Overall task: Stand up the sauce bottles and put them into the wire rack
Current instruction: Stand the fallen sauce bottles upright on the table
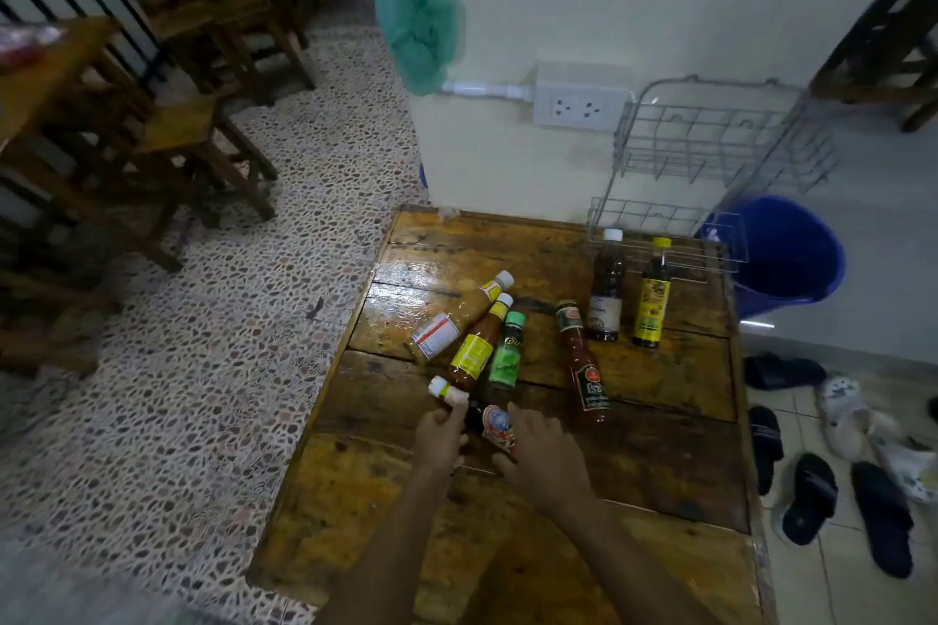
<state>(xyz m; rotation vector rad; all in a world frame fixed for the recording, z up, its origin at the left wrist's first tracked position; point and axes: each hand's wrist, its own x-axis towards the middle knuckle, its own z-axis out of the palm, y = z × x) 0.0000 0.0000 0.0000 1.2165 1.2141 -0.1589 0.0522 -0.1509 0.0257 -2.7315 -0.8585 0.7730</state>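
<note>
On the wooden table [660, 462], both hands [441, 436] clasp a lying dark bottle [482, 416] with white cap, colourful label.

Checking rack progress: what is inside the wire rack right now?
The wire rack shows only bare wire on both tiers. Two upright bottles stand in front, partly hiding its lower front edge.

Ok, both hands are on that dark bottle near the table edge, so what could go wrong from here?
1. The dark bottle lies close to the table edge; a slip from the left hand or right hand might roll it off.
2. Lifting it could nudge the three lying bottles just behind.
3. The wire rack sits at the far corner, possibly tippable.
</note>
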